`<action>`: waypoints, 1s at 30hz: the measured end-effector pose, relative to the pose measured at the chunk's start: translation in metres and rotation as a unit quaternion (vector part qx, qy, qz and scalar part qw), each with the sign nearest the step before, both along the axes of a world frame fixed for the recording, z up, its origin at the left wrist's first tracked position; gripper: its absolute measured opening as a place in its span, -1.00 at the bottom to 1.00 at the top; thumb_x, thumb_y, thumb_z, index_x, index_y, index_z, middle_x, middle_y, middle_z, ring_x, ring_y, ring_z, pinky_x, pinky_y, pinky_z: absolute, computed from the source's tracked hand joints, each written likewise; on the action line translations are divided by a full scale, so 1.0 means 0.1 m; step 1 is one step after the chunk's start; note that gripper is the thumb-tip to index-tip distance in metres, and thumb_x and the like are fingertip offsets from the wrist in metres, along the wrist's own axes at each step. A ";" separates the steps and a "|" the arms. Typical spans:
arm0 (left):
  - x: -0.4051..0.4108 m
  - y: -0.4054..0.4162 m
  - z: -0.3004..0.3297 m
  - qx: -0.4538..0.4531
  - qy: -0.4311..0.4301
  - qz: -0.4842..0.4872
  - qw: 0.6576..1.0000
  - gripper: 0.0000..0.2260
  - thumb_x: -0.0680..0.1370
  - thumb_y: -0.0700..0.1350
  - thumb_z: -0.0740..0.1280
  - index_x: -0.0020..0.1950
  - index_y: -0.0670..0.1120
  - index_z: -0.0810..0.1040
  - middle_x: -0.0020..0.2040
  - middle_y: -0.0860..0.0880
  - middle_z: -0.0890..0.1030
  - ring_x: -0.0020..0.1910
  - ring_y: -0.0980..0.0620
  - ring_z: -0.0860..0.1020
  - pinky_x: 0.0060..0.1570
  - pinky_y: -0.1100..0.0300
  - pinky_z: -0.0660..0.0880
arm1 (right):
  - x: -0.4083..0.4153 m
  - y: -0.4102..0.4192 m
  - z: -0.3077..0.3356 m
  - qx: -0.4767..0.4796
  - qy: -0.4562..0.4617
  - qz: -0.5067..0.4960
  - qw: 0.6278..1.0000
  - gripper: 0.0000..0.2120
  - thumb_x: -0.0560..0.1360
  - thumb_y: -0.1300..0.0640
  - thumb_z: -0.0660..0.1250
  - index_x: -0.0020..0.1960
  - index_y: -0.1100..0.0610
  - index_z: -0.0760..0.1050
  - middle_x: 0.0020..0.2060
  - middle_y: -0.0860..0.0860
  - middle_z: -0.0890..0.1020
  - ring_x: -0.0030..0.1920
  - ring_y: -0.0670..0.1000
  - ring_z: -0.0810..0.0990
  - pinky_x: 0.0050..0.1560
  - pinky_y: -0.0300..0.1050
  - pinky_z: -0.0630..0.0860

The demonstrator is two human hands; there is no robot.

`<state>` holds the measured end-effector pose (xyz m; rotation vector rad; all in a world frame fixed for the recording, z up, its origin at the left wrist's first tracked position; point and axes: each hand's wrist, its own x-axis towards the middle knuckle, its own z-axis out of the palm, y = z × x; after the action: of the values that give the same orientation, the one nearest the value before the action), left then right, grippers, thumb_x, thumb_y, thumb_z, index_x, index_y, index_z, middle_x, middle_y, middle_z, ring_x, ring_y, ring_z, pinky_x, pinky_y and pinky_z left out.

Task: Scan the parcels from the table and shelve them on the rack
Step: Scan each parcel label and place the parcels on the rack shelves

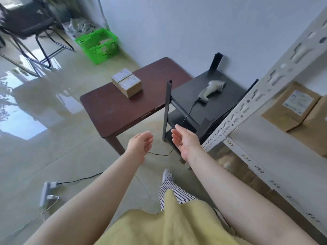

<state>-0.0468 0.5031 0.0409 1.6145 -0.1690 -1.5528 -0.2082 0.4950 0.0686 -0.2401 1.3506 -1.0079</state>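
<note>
Cartons (299,106) on rack (261,82) shelf

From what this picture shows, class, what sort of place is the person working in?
Probably a small parcel storeroom or sorting room. A white rack with numbered shelf slots holds labelled cardboard boxes, a handheld scanner lies on a black stand, and parcels wait on a brown table.

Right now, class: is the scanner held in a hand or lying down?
Lying down. The scanner rests on the black stand; both hands are empty.
</note>
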 end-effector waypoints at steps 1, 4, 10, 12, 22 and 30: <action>0.02 -0.12 -0.02 0.003 -0.001 0.002 1.000 -0.97 0.58 -0.18 0.43 -0.05 -0.10 0.61 -0.23 -0.02 0.66 -0.25 0.10 0.60 -0.23 0.28 0.52 | 0.05 -0.15 -0.04 0.001 -0.001 0.006 1.000 -0.94 0.54 0.14 0.44 -0.04 0.12 0.58 -0.17 0.01 0.67 -0.20 -0.08 0.62 -0.11 -0.24 0.57; 0.12 -0.52 -0.04 0.010 -0.004 0.008 1.000 -0.97 0.59 -0.16 0.42 -0.02 -0.10 0.60 -0.23 0.00 0.66 -0.25 0.12 0.59 -0.27 0.34 0.54 | 0.19 -0.64 -0.13 0.008 -0.008 0.025 1.000 -0.94 0.54 0.14 0.43 -0.04 0.12 0.58 -0.15 0.02 0.67 -0.19 -0.07 0.62 -0.11 -0.24 0.57; 0.47 -1.34 -0.08 0.004 -0.019 0.036 0.999 -0.97 0.60 -0.14 0.41 -0.03 -0.08 0.60 -0.10 -0.04 0.67 -0.17 0.09 0.61 -0.11 0.28 0.55 | 0.43 -1.58 -0.12 0.025 -0.007 0.048 0.999 -0.93 0.55 0.16 0.43 -0.05 0.12 0.55 -0.21 0.00 0.64 -0.21 -0.09 0.59 -0.09 -0.25 0.56; 0.61 -1.56 -0.12 0.005 -0.020 0.042 0.999 -0.96 0.60 -0.12 0.41 0.00 -0.07 0.60 -0.03 -0.05 0.68 -0.08 0.07 0.63 -0.08 0.26 0.55 | 0.49 -1.86 -0.10 0.026 0.005 0.057 0.998 -0.92 0.54 0.14 0.43 0.00 0.12 0.56 -0.17 0.00 0.65 -0.15 -0.07 0.60 0.02 -0.21 0.57; 1.28 -2.62 -0.39 0.043 -0.035 0.028 0.998 -0.78 0.61 -0.06 0.41 0.17 -0.14 0.51 0.04 -0.08 0.62 -0.05 0.05 0.62 -0.05 0.20 0.56 | 1.07 -2.96 -0.28 0.044 0.051 0.083 0.994 -0.93 0.54 0.09 0.43 -0.03 0.05 0.55 -0.11 0.00 0.63 -0.07 -0.06 0.58 0.01 -0.22 0.55; 2.02 -3.60 -0.91 0.084 -0.052 -0.009 0.995 -0.63 0.61 -0.05 0.41 0.35 -0.17 0.48 0.17 -0.13 0.59 0.12 -0.04 0.62 0.09 0.12 0.55 | 1.79 -3.93 -0.97 0.075 0.119 0.100 0.985 -0.83 0.55 0.03 0.42 0.11 0.04 0.57 -0.03 -0.01 0.58 0.01 -0.04 0.52 0.02 -0.18 0.55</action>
<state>0.1550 0.1430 -0.0499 1.8299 -0.1112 -1.5313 -0.0292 0.1020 -0.0280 -0.3836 1.5777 -0.7207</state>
